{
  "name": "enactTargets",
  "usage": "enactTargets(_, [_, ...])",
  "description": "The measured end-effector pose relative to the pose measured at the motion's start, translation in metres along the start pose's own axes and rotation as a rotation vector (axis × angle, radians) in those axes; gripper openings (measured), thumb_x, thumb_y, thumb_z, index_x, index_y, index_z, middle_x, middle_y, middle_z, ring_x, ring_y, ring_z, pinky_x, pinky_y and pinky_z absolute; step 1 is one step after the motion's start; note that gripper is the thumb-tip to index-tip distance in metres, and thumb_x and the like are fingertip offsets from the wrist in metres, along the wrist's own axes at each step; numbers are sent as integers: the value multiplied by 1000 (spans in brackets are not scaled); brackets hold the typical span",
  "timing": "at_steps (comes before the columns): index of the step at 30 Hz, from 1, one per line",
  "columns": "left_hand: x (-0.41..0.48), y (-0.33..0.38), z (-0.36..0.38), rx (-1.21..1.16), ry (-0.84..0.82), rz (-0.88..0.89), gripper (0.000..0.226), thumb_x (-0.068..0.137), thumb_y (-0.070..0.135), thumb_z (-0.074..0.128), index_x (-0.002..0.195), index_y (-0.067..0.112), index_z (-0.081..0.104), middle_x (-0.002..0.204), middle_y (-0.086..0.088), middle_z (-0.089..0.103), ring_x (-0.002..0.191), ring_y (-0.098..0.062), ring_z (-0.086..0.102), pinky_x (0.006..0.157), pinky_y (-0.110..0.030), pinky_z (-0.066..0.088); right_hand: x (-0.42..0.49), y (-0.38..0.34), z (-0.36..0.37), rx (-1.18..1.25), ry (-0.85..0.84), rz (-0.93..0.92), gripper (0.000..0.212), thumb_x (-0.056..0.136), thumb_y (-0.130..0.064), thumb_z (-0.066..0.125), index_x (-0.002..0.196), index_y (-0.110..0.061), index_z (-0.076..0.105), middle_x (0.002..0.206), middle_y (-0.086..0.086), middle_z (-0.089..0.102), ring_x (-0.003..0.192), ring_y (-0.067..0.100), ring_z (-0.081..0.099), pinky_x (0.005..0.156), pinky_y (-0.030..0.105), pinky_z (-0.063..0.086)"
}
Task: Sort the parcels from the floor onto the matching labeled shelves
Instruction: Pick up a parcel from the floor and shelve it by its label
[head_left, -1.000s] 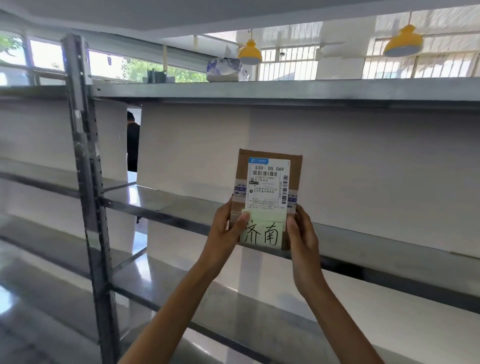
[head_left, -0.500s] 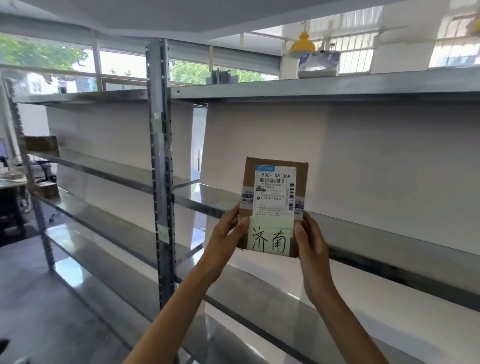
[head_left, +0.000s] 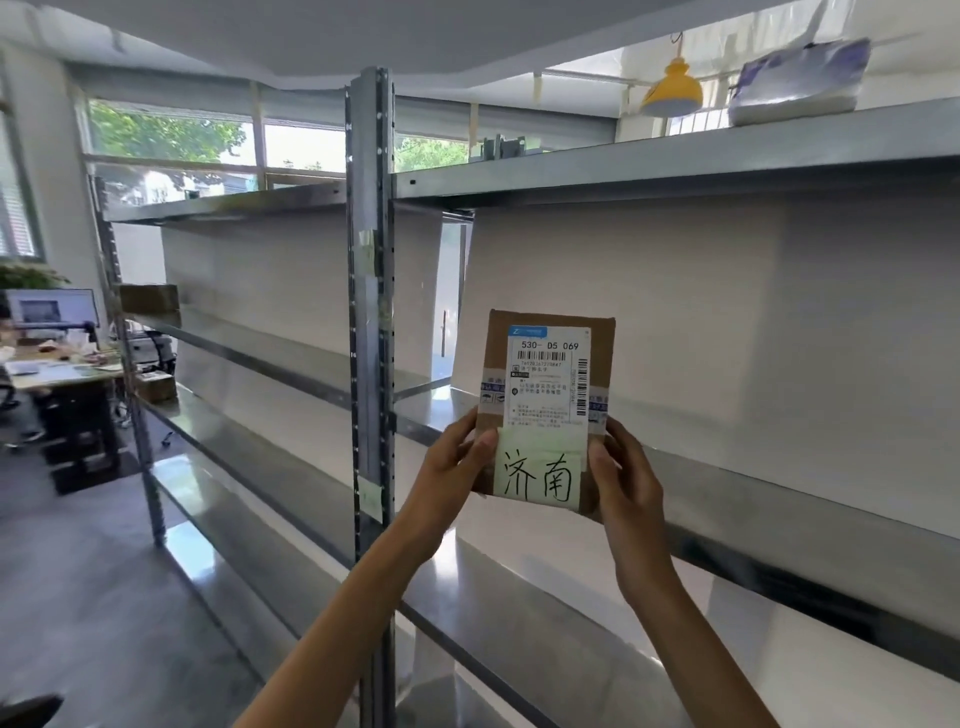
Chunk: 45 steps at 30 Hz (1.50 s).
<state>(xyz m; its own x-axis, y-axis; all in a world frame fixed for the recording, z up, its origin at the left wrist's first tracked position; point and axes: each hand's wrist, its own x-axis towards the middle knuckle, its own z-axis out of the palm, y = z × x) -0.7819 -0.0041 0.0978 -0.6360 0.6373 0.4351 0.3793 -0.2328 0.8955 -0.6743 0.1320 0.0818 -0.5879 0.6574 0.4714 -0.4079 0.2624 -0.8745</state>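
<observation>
Brown cardboard, taped and stickered, fills the near centre: a small parcel (head_left: 545, 410) held upright at chest height, its printed waybill reading 530-D5 069 and a pale handwritten note (head_left: 540, 473) marked 济南 facing the camera. The left hand (head_left: 452, 467) grips its lower left edge, thumb laid across the front, and the right hand (head_left: 626, 478) grips the lower right edge the same way, so both are closed on the box and neither is free. Just behind it runs the middle tier of a grey metal shelf unit (head_left: 727, 483), bare along the visible stretch; the parcel is in the air in front of that tier, not resting on it. The upright post (head_left: 370, 312) beside it carries small paper tags, too blurred to read. Further left, two other cardboard boxes (head_left: 149, 299) sit on the far bay, so some sorting looks done. This one is not yet placed; a matching label must be found first. Beyond stand a desk (head_left: 57, 371) and windows.
</observation>
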Motion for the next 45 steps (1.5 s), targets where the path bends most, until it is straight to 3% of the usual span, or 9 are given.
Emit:
enactTargets(4, [39, -9, -13, 25, -12, -2, 36, 95, 26, 42, 130, 20, 47, 101, 5, 70, 86, -8, 71, 64, -20, 56, 32, 14, 12, 1, 28, -19, 53, 78, -51, 51, 128, -35, 49, 125, -3, 62, 108, 15, 63, 78, 29, 59])
enactTargets(15, [93, -49, -50, -20, 42, -34, 32, 91, 22, 50, 123, 26, 52, 99, 9, 70, 85, -2, 71, 62, -19, 57, 82, 45, 45, -3, 3, -36, 50, 81, -44, 53, 129, -31, 50, 122, -3, 64, 108, 15, 64, 76, 27, 59])
enactTargets(21, [112, -66, -71, -36, -20, -3, 57, 74, 39, 54, 127, 17, 51, 103, 5, 69, 87, -1, 70, 63, -20, 58, 91, 51, 67, -46, 46, -32, 50, 80, -46, 51, 128, -34, 48, 122, -5, 63, 105, 15, 65, 72, 25, 59])
enactTargets(26, [132, -81, -98, -106, -86, 19, 58, 73, 42, 56, 126, 22, 52, 107, 3, 69, 91, -6, 70, 65, -23, 59, 95, 59, 95, -67, 123, -43, 48, 80, -46, 52, 127, -36, 49, 121, -6, 64, 107, 15, 64, 76, 33, 60])
enactTargets(32, [155, -92, -145, -144, -205, 53, 54, 77, 43, 56, 128, 26, 51, 116, 0, 67, 102, -15, 68, 66, -27, 59, 96, 63, 145, -93, 222, -63, 48, 77, -46, 53, 124, -38, 49, 122, -6, 63, 105, 17, 65, 75, 32, 60])
enactTargets(36, [162, -97, -170, -168, -249, 79, 44, 78, 43, 54, 122, 38, 51, 117, 3, 65, 107, -18, 64, 69, -25, 59, 93, 67, 177, -89, 277, -86, 40, 80, -42, 51, 120, -42, 49, 119, -13, 62, 103, 13, 65, 68, 24, 59])
enactTargets(41, [168, -106, -189, -167, -261, 91, 48, 79, 46, 58, 126, 40, 50, 121, -2, 63, 111, -21, 63, 84, -43, 58, 88, 67, 204, -131, 276, -137, 47, 88, -35, 45, 135, -33, 44, 128, -9, 59, 110, 9, 62, 75, 23, 58])
enactTargets(45, [170, -100, -201, -170, -308, 94, 40, 79, 47, 56, 119, 49, 49, 121, -4, 62, 111, -22, 62, 75, -31, 60, 82, 58, 216, -155, 264, -129, 50, 86, -37, 46, 136, -30, 43, 128, -8, 59, 105, -2, 62, 69, 16, 55])
